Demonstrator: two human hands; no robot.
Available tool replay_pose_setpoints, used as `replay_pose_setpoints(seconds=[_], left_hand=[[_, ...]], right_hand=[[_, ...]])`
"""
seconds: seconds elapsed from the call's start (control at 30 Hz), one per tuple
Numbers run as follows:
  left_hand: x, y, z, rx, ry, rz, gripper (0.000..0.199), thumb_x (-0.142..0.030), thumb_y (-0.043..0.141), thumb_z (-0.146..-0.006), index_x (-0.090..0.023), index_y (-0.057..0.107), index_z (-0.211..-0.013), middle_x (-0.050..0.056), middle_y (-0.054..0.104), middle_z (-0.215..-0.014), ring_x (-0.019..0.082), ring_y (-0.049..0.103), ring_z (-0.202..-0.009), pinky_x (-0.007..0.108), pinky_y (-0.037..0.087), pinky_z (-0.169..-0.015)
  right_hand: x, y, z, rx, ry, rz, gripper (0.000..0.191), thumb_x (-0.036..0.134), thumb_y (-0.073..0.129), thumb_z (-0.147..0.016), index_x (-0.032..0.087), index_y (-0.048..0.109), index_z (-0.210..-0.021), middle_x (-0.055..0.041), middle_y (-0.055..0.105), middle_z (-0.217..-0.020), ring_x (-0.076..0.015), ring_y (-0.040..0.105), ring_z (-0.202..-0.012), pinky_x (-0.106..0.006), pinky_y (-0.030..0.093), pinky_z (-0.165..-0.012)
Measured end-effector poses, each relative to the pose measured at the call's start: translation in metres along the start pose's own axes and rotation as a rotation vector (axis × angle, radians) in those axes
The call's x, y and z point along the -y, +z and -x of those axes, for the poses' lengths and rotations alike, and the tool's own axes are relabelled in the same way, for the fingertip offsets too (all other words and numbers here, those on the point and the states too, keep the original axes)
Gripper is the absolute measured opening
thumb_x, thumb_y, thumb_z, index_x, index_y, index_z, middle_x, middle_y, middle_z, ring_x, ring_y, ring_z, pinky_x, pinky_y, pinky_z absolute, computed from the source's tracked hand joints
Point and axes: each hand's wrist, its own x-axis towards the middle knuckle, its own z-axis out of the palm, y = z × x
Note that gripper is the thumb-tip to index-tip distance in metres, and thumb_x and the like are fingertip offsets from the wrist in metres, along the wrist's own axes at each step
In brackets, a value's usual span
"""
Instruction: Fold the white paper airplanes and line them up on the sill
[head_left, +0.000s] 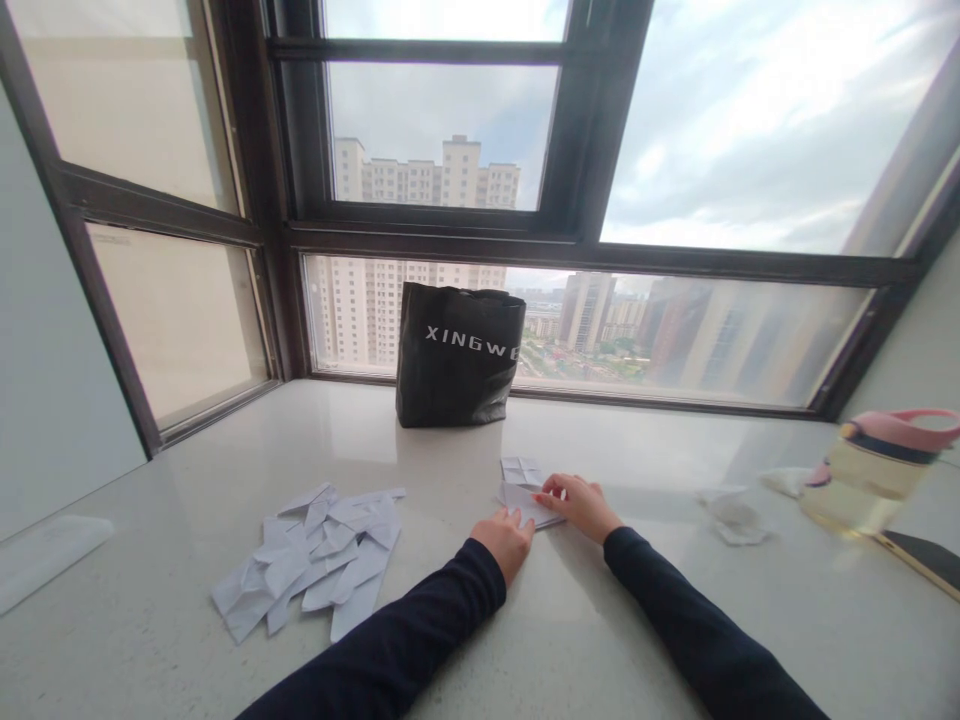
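Observation:
In front of me a folded piece of white paper [523, 501] lies on the white counter [570, 640]. My right hand [586, 507] pinches its right side between thumb and fingers. At its near left edge, the fingers of my left hand [505, 543] are closed together on the paper, with the thumb partly hidden. Just behind it lies a small creased white paper [520, 470], partly covered by the front piece. To the left of my left hand spreads a loose pile of folded white papers [322, 555].
A black bag [459, 375] with white lettering stands by the window. On the right are a bottle with a pink lid [870, 475], a dark phone [926, 560] and a crumpled white wrapper [735, 516]. A whitish flat object [52, 555] lies far left.

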Motion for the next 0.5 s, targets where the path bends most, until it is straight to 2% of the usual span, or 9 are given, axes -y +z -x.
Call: replay_pose_setpoints(seconds=[0.17, 0.3, 0.43, 0.5], left_hand=[[-0.004, -0.001, -0.002, -0.029, 0.007, 0.000, 0.026, -0.010, 0.036, -0.083, -0.014, 0.052, -0.104, 0.012, 0.059, -0.096, 0.023, 0.055, -0.092, 0.032, 0.050, -0.066], [-0.004, -0.002, 0.002, -0.067, 0.019, 0.018, 0.027, -0.011, 0.039, -0.082, -0.014, 0.049, -0.106, 0.011, 0.059, -0.095, 0.021, 0.054, -0.091, 0.032, 0.048, -0.069], [-0.003, -0.001, 0.006, -0.113, 0.029, 0.086, 0.022, -0.024, 0.040, -0.081, -0.013, 0.052, -0.097, 0.010, 0.059, -0.096, 0.022, 0.052, -0.092, 0.035, 0.044, -0.075], [-0.005, 0.001, 0.007, -0.123, 0.005, 0.102, 0.027, -0.029, 0.040, -0.081, -0.012, 0.053, -0.096, 0.010, 0.058, -0.099, 0.024, 0.050, -0.093, 0.037, 0.043, -0.075]], right_hand=[[-0.003, -0.002, 0.000, -0.001, 0.036, -0.019, 0.025, 0.046, 0.049, -0.069, 0.025, 0.061, -0.071, 0.0022, 0.063, -0.068, -0.0157, 0.054, -0.067, -0.029, 0.030, -0.064], [-0.005, -0.001, 0.002, -0.006, 0.038, -0.006, 0.025, 0.047, 0.049, -0.068, 0.025, 0.061, -0.068, 0.0016, 0.062, -0.065, -0.0173, 0.055, -0.067, -0.029, 0.031, -0.062], [-0.001, -0.015, -0.003, -0.127, 0.040, 0.028, 0.030, 0.049, 0.045, -0.071, 0.024, 0.059, -0.065, 0.0009, 0.060, -0.063, -0.0169, 0.054, -0.064, -0.028, 0.031, -0.059], [0.013, -0.026, -0.009, -0.200, 0.017, 0.001, 0.033, 0.049, 0.042, -0.074, 0.022, 0.058, -0.064, 0.0001, 0.059, -0.061, -0.0152, 0.053, -0.057, -0.026, 0.033, -0.056]])
